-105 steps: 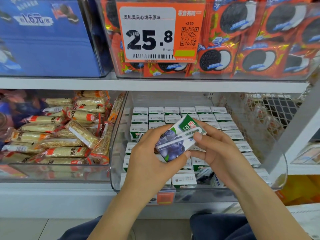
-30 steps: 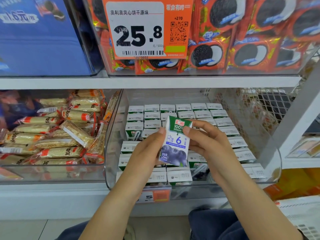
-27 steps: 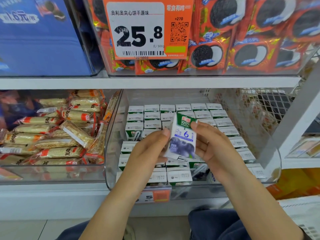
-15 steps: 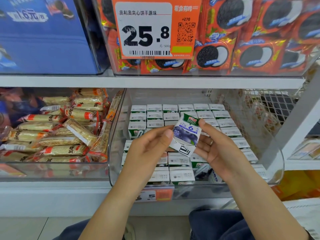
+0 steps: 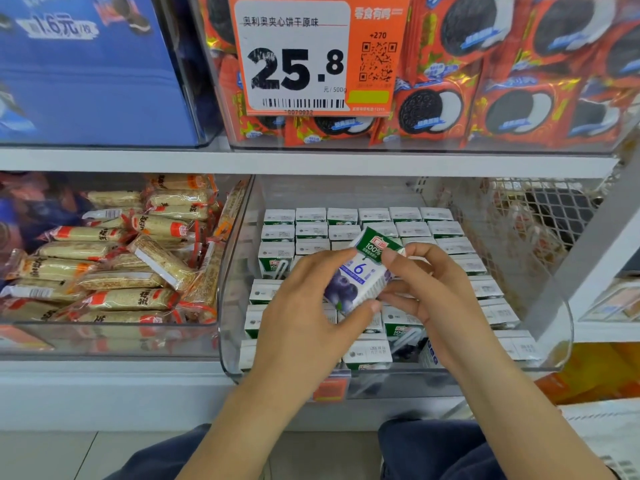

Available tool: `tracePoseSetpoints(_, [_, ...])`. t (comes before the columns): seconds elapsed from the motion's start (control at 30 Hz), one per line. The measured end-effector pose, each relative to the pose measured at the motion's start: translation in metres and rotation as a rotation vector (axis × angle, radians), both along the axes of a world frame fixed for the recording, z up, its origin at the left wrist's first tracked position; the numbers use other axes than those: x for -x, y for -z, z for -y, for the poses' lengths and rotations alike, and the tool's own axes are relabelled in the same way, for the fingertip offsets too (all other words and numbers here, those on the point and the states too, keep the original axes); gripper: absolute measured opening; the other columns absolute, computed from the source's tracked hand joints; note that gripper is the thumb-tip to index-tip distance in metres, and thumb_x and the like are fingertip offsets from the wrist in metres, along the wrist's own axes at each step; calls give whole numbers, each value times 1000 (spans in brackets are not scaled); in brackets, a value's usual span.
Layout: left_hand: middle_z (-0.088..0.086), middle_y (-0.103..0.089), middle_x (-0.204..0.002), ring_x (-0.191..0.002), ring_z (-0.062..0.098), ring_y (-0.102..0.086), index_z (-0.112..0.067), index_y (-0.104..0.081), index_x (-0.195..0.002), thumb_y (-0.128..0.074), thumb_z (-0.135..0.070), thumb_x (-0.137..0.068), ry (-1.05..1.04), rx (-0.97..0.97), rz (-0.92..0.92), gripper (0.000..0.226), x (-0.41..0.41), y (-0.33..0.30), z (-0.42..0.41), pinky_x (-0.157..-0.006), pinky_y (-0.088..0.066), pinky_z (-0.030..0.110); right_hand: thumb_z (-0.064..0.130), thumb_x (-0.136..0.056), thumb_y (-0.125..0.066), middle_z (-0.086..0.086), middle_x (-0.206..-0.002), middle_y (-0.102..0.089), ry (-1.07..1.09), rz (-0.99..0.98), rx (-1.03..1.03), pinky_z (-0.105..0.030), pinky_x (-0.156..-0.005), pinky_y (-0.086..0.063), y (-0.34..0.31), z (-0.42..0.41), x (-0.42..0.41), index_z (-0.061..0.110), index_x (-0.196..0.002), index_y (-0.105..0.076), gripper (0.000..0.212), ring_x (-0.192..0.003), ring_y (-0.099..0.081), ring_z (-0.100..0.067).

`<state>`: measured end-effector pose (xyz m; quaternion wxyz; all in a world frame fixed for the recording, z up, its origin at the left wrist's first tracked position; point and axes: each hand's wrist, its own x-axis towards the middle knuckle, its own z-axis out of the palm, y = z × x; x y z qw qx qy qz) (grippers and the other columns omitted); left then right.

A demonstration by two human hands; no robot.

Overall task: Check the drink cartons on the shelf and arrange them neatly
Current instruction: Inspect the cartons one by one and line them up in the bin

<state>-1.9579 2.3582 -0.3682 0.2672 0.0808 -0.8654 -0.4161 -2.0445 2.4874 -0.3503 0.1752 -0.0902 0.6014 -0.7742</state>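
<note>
Head view, nearest first: two bare hands meet at the centre, the left hand (image 5: 304, 306) at seven o'clock and the right hand (image 5: 429, 292) at four o'clock, each grip closed around the same blueberry drink carton (image 5: 360, 271). Half a second ago its base faced the camera; now it has been turned so its printed front shows, green top tilted toward one o'clock, which suggests the check is nearly finished and it can be slotted back. Beyond, at twelve o'clock, the clear bin (image 5: 391, 379) on the shelf holds neat rows of cartons (image 5: 412, 230).
</note>
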Motion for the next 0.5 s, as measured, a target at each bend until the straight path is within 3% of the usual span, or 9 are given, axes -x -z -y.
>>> tracePoseSetpoints(0.07, [-14,-68,-105,-92,0,-62,-35,-64,-113,-80,-31,-73,10,-283,-14,44,0,-5,4,-74,-49,12,31,-61,-77,-4,-84,-69,-67,-135,-26,-22,-65,-56,-2,-3,0,16,-92,-61,39,-74,-70,-14])
tracePoseSetpoints(0.13, [-13,-73,-100,-90,2,-67,-33,-69,-105,-78,-34,-68,85,-594,-31,38,0,-10,11,-70,-51,13,34,-62,-81,7,-98,-70,-127,-320,-123,-20,-73,-55,-6,-10,3,28,-101,-64,43,-91,-66,-9])
tracePoseSetpoints(0.2, [-11,-74,-100,-91,2,-69,-28,-72,-101,-77,-35,-68,164,-748,-25,34,-1,-13,15,-68,-51,12,32,-65,-77,14,-117,-64,-176,-463,-194,-17,-85,-51,-8,-16,6,35,-113,-61,51,-111,-57,-3])
tracePoseSetpoints(0.27, [-7,-74,-102,-94,6,-69,-29,-75,-99,-80,-35,-72,234,-785,28,29,-1,-13,14,-72,-54,16,27,-69,-74,13,-128,-58,-229,-536,-208,-16,-91,-46,-9,-22,7,34,-120,-59,54,-122,-50,-3])
tracePoseSetpoints(0.37, [-6,-74,-104,-101,11,-67,-37,-74,-97,-70,-46,-69,312,-794,116,30,0,-10,13,-86,-54,31,26,-70,-76,8,-115,-67,-278,-554,-189,-25,-92,-49,-11,-28,6,27,-112,-62,44,-112,-59,-9])
tracePoseSetpoints(0.5, [-20,-71,-104,-100,-4,-64,-42,-71,-102,-63,-53,-83,324,-644,154,24,3,-8,6,-77,-48,9,32,-64,-78,6,-99,-71,-216,-555,-152,-25,-82,-53,-14,-44,6,34,-99,-68,36,-95,-65,-12])
